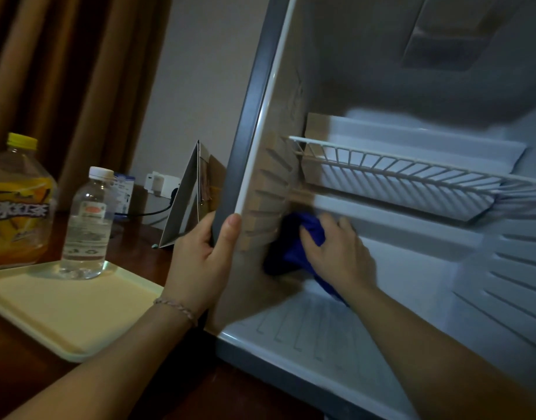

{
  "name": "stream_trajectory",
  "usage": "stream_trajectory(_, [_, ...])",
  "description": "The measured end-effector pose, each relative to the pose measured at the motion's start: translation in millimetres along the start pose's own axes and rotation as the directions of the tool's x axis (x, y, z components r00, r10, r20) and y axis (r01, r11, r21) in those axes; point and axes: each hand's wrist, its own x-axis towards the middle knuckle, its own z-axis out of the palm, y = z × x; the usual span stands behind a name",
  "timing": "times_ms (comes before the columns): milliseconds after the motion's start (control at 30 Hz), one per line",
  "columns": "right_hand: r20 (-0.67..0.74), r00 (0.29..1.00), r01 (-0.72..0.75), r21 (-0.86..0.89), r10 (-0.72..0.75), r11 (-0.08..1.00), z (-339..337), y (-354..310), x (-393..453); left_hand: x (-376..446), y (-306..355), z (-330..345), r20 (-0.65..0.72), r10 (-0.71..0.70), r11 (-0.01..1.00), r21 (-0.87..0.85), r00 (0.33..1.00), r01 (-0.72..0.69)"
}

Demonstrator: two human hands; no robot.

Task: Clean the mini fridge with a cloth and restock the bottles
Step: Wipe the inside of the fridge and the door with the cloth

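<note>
Blue cloth [294, 247], white fridge [382, 268] w/ grey frame, yellow-capped bottle [16, 198], cream tray [79, 313]

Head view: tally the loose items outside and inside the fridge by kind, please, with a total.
Bottles: 2, a yellow-capped tea bottle and a clear water bottle, both outside the fridge.
Trays: 1, a cream tray.
Cloths: 1, a blue cloth held by the right hand.
Wire shelves: 1, a white shelf.
Folded cards: 1, a standing card.
Total: 6

A hotel room: mini fridge [382, 177], bottles on a tray [63, 313], heavy curtains [63, 71].
</note>
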Motion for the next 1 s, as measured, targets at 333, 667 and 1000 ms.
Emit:
stream_trajectory(333, [-0.046, 0.953, 0.267, -0.347, -0.301, 0.899, 26.2, 19.6, 2.8, -0.9, 2.3, 0.0, 0.001, 0.029, 0.999, 0.036, 1.000, -0.029])
stream_trajectory(667, [-0.093, 0.994, 0.035, -0.242, -0.059, 0.970, -13.6, 72.0, -22.3, -0.8, 4.6, -1.8, 0.023, -0.031, 0.999, -0.012, 0.999, 0.031])
stream_trajectory(1000, [-0.120, 0.989, -0.104, -0.192, 0.082, 0.976, -22.7, 73.5, -34.2, -1.6, 7.6, -0.5, 0.003, -0.066, 0.998, 0.002, 0.998, 0.066])
